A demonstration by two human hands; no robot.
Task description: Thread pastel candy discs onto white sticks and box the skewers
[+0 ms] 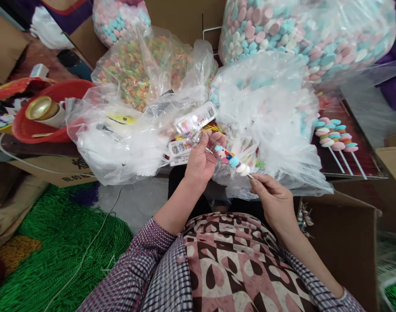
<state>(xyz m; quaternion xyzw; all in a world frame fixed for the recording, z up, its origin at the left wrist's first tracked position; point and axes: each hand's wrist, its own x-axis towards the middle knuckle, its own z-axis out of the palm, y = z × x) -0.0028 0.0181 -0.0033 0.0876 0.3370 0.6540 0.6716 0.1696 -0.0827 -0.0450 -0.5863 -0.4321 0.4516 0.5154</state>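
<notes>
— Well to the left of the candy stick [233, 162], what is that red basin [24, 132] doing?

— It holds a gold-coloured bowl [40, 108] and a white cup [57, 118], perhaps to keep loose items together.

— And the left hand [201, 160], just beside the candy stick's far end?

— Thumb and fingers are curled in, seemingly pinching something small and shiny, though it's too blurred to name.

— Where's the candy stick itself?

— Between both hands, tilted, patterned end towards the left one.

— And at its near end?

— The right hand [272, 195] pinches the bare shaft between thumb and forefinger, probably to spare the sweets.

— Farther right of the candy stick?

— Three candy skewers [337, 136] lie side by side, shafts towards the person, presumably for easy gripping.
</notes>
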